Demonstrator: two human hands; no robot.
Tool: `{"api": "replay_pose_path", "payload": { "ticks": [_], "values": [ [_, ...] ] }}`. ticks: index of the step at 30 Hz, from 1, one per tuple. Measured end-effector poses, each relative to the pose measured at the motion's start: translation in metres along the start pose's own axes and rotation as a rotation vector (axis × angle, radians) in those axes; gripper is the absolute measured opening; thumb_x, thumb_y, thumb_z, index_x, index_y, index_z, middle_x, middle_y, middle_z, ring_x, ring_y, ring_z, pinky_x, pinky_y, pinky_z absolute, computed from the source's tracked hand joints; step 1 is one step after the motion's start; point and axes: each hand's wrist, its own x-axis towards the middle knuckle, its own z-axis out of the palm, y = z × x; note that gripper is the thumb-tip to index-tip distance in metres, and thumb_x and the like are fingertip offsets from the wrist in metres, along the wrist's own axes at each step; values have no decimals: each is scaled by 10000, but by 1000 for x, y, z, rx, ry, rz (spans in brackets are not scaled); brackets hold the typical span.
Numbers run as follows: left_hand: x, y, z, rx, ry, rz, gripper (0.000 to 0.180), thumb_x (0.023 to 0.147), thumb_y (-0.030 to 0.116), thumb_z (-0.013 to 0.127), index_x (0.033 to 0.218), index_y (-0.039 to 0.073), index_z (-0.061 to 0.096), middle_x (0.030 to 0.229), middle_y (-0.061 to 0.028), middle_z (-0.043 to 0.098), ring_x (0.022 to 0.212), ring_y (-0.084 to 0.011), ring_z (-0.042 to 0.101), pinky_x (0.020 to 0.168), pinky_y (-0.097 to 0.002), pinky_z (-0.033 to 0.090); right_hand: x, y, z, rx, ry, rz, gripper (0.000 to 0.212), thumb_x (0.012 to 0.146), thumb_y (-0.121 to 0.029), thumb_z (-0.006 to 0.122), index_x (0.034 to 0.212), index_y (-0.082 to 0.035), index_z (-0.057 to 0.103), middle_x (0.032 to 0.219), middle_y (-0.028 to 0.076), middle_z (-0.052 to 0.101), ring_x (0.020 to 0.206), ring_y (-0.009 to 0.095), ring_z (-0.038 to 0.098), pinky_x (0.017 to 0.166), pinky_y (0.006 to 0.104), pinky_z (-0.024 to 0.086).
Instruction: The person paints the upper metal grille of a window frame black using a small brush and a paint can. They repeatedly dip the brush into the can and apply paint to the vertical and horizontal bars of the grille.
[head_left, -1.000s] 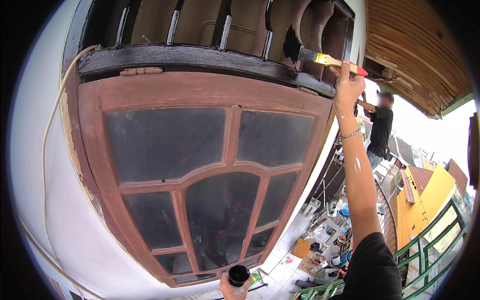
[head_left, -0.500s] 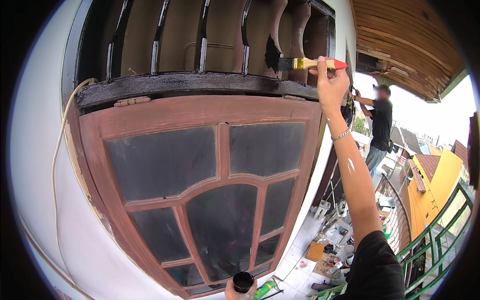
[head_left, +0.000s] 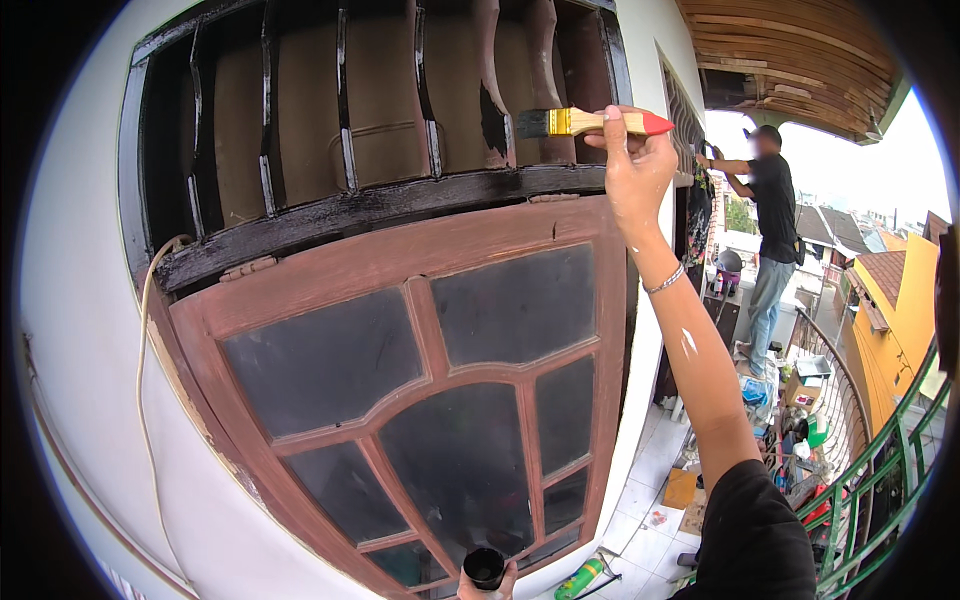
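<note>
A flat paintbrush (head_left: pixel 588 122) with a pale wooden handle, red tip and gold ferrule is pinched in my right hand (head_left: pixel 643 172), raised high. Its black bristles are just right of a curved wooden slat (head_left: pixel 486 60); whether they touch it I cannot tell. That slat is brownish pink above, with a black painted patch low down. Low in view, my left hand (head_left: pixel 508 578) grips a small dark cup (head_left: pixel 485 567), black inside. The slats farther left are largely glossy black, as is the rail (head_left: pixel 370 213) beneath them.
Below the rail is a hinged reddish-brown panelled window (head_left: pixel 432 375) with dark panes. A cable (head_left: pixel 146 370) hangs down the white wall at left. At right, a co-worker (head_left: pixel 770 210) stands with raised arms, above floor clutter and a green railing (head_left: pixel 880 480). A green bottle (head_left: pixel 580 578) lies below.
The view has shifted and tilted, showing more of the balcony and co-worker. My right hand still holds the brush near the same slat, and the cup remains in my left.
</note>
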Motion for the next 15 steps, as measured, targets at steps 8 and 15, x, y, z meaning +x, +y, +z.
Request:
{"api": "replay_pose_path", "payload": {
  "ticks": [8, 15],
  "values": [
    [-2, -25, -2, -267, -41, 45, 551, 758, 196, 917, 1213, -11, 687, 1036, -83, 758, 911, -159, 696, 847, -323, 563, 10, 12, -2, -67, -39, -75, 331, 1001, -289, 719, 1050, 36, 675, 886, 111, 735, 759, 181, 759, 659, 262, 538],
    [-6, -12, 4, -9, 48, 72, 478, 759, 160, 920, 1151, 4, 694, 977, -79, 751, 856, -162, 671, 807, -322, 554, 7, 18, 12, -148, -204, -76, 326, 994, -288, 726, 1058, 27, 672, 916, 132, 759, 780, 197, 769, 672, 276, 547]
  ]
}}
